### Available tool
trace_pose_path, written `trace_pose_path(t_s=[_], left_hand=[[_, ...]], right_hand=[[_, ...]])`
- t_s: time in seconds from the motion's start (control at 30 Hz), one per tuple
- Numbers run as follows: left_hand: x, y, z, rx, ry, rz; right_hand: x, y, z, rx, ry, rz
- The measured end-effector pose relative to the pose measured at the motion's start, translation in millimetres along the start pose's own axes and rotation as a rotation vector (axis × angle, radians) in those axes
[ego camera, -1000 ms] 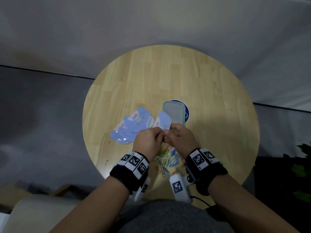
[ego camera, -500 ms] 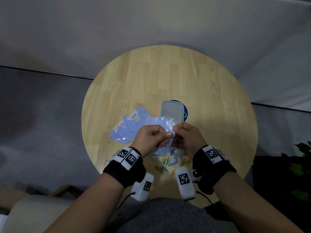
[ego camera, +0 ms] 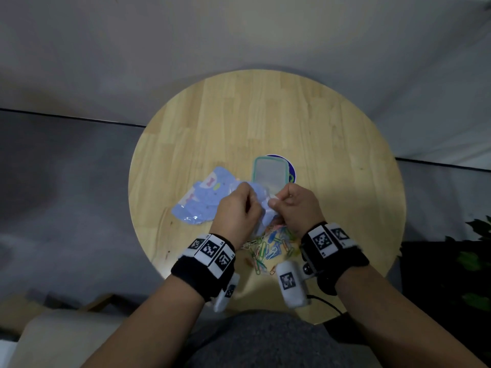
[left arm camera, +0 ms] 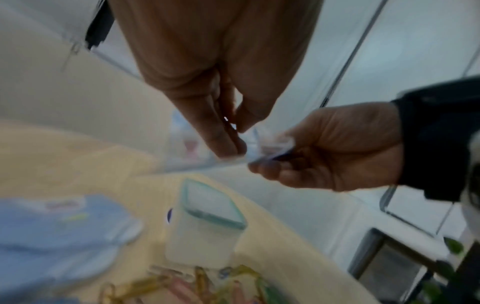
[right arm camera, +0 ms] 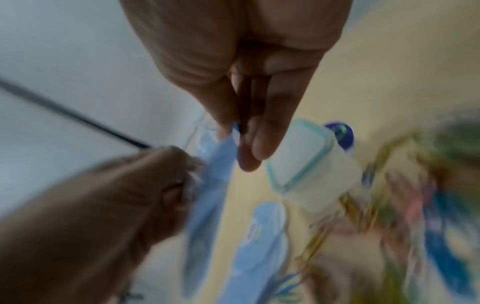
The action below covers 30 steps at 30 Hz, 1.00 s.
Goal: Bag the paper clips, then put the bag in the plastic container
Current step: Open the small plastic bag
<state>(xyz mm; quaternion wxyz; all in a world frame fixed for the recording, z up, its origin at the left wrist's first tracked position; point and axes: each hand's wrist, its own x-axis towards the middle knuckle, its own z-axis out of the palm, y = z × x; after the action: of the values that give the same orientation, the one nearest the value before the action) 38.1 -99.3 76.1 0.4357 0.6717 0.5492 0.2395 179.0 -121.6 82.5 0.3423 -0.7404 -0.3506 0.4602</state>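
Both hands hold one small light-blue plastic bag (ego camera: 263, 208) up above the round wooden table (ego camera: 265, 115). My left hand (ego camera: 247, 203) pinches one edge of its top and my right hand (ego camera: 279, 201) pinches the other. In the left wrist view the bag (left arm camera: 233, 159) stretches between the left hand (left arm camera: 228, 144) and the right hand (left arm camera: 270, 166). The clear plastic container (ego camera: 269, 172) with a teal rim stands open just beyond the hands. Several coloured paper clips (ego camera: 268, 248) lie loose on the table under my wrists.
A pile of spare light-blue printed bags (ego camera: 202, 200) lies left of the container. A dark blue round lid (ego camera: 292, 170) sticks out from behind the container. A green plant (ego camera: 475, 251) stands at the right, off the table. The table's near edge is by my body.
The hands have lifted the bag off the table and away from the clips, toward the container. They now hold its top a little further apart.
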Motion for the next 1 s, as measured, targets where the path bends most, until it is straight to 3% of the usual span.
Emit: trace_pose_path(t_s=[0.1, 0.3, 0.43, 0.57, 0.63, 0.73, 0.93, 1.0], left_hand=[[5, 3, -8, 0.111, 0.002, 0.059], [8, 8, -12, 0.167, 0.008, 0.055], [-2, 12, -6, 0.216, -0.043, 0.188], [-5, 5, -7, 0.247, -0.101, 0.369], [-1, -4, -14, 0.383, -0.233, 0.370], [1, -8, -21, 0.611, -0.360, 0.351], [6, -2, -24, 0.605, -0.437, 0.307], [7, -3, -22, 0.620, -0.405, 0.336]], right_hand=[[-4, -4, -2, -0.392, 0.081, -0.231], [-14, 9, 7, -0.627, -0.033, -0.638], [-7, 17, 9, -0.544, -0.073, -0.435], [-3, 2, 8, 0.027, -0.165, -0.032], [0, 0, 3, 0.141, -0.224, 0.058], [-2, -8, -1, 0.124, -0.349, 0.034], [1, -9, -8, -0.237, -0.510, -0.081], [1, -6, -8, -0.367, -0.556, -0.146]])
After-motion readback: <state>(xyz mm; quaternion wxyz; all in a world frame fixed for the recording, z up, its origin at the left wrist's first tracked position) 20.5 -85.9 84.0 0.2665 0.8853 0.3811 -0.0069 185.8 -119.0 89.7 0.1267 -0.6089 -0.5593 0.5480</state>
